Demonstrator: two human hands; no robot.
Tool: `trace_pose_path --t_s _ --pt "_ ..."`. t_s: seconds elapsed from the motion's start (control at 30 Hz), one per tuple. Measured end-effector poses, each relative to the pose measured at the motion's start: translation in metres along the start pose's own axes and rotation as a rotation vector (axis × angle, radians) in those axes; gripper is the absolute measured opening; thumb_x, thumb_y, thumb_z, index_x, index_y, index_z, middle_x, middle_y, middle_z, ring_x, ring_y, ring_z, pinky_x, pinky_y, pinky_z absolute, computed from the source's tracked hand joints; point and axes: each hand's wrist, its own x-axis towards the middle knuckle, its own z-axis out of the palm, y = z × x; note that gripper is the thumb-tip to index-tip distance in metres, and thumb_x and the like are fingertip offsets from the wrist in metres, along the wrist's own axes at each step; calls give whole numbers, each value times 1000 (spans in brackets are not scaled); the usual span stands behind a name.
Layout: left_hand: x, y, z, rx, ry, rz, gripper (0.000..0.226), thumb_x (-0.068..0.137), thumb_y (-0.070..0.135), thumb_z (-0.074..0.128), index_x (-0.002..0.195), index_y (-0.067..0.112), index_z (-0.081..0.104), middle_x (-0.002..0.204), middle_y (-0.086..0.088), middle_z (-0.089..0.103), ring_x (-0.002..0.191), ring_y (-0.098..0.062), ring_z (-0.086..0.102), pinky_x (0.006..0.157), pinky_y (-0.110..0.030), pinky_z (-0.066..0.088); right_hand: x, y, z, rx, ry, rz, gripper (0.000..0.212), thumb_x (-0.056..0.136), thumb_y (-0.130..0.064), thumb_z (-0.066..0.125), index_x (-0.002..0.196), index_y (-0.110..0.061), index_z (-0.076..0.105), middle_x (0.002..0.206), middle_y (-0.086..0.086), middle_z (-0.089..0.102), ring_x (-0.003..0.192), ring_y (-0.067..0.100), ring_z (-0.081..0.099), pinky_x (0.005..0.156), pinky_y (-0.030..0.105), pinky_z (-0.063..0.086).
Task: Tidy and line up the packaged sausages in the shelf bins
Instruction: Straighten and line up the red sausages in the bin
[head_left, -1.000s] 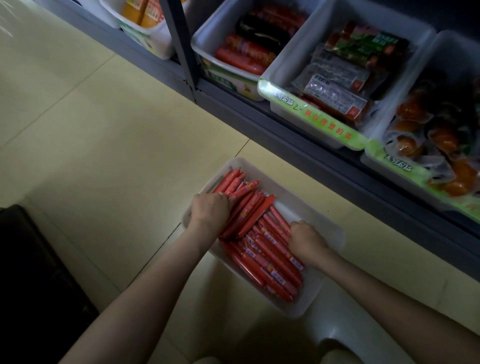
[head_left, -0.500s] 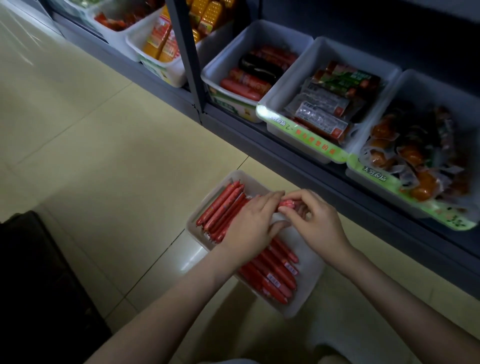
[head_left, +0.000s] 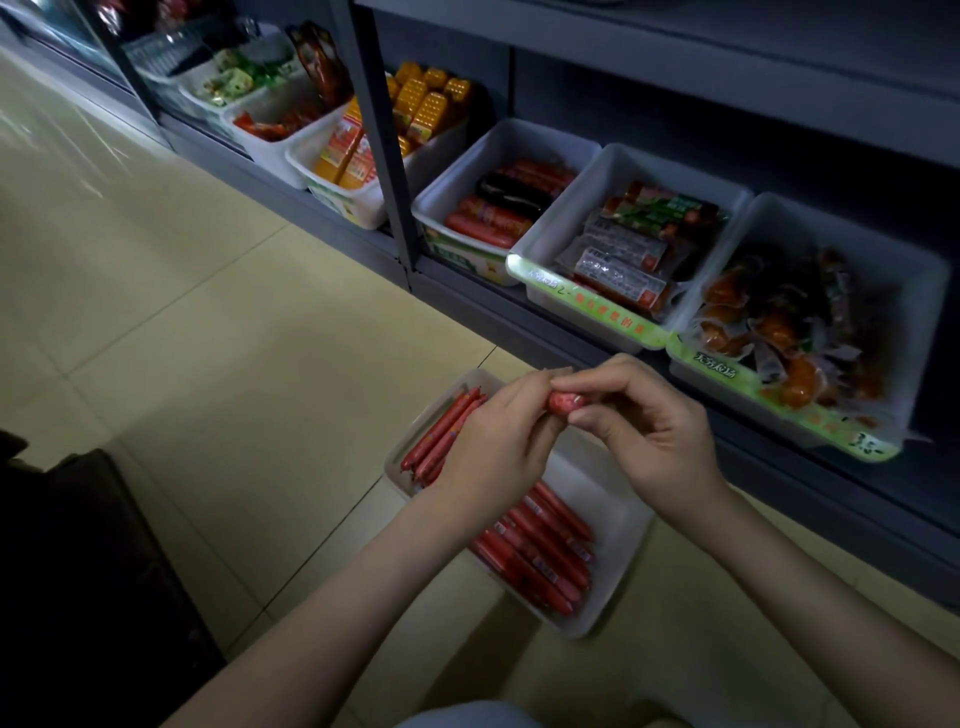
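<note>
Left hand (head_left: 493, 441) and right hand (head_left: 649, 431) each keep a pinching grip on one sausage (head_left: 565, 402) above the bin (head_left: 618, 512).

Dim, flat light in a shop aisle: the cream floor tiles (head_left: 208, 322) hold a pale sheen toward the upper left, while the shelf (head_left: 727, 104) recess sinks to near black. A green label strip (head_left: 587, 304) on one bin (head_left: 561, 208) flares with glare. Wide-angle bending tilts the uprights (head_left: 384, 156); the far-left bins (head_left: 260, 150) are smeared and soft, and the lower-left corner is lost in shadow
</note>
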Motion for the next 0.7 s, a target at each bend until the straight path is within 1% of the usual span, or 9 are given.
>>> trace_pose_path --t_s 0.1,0.17,0.23,0.3,0.37,0.43,0.5,0.6,0.7 --pt "3 8 -7 -42 -17 30 39 98 30 40 110 -1 61 102 0 64 98 -2 56 88 0 32 0 -6 -2 50 -35 7 20 92 -13 50 107 -16 63 93 -20 62 88 2 61 78 16 47" --pt "5 10 -10 -112 -13 -13 26 97 24 46 107 6 61 89 17 58 87 13 55 78 0 35 3 -8 -2 32 -44 37 23 92 -12 52 111 -21 62 96 -18 62 91 2 60 81 16 47" --pt "9 12 -12 -192 16 -105 10 93 20 52 98 21 59 75 23 56 74 15 53 68 -5 39 8 -8 0 -89 -45 30 33 89 -10 59 118 -28 60 99 -10 59 93 4 57 85 17 44" --pt "11 13 -14 -341 22 -209 14 91 15 55 92 28 59 76 13 65 74 2 60 71 -18 49 12 -6 1 -283 -27 -34 36 87 -18 62 121 -30 56 101 -17 52 94 4 51 84 12 40" --pt "14 19 -16 -481 19 -319 14 93 9 55 96 22 61 82 -3 69 79 -15 66 76 -30 54 13 -2 0 -370 24 -54 31 86 -28 61 117 -30 57 101 -23 49 94 4 50 80 10 40" --pt "20 24 -21 -764 68 -503 9 94 9 51 99 10 59 88 -9 68 81 -17 66 73 -28 54 11 3 0 -360 28 -31 29 86 -27 64 115 -29 60 104 -24 49 98 2 53 83 10 41" --pt "28 22 -25 -1078 202 -702 12 95 13 47 99 5 56 94 -11 68 84 -19 67 71 -29 56 7 7 2 -346 -25 14 35 85 -21 66 120 -25 60 110 -19 51 106 -1 53 88 11 42" --pt "37 10 -31 -1393 390 -980 21 99 18 44 95 0 54 86 -16 71 79 -21 71 68 -29 59 4 7 3 -300 -9 67 39 86 -10 68 118 -30 60 106 -17 58 98 0 58 82 12 46" --pt "36 7 -28 -1594 306 -1235 29 99 19 43 104 -8 51 74 -22 68 59 -23 70 47 -26 55 7 2 1 -255 48 -2 24 87 -16 65 109 -27 65 97 -14 62 88 6 61 74 21 50"
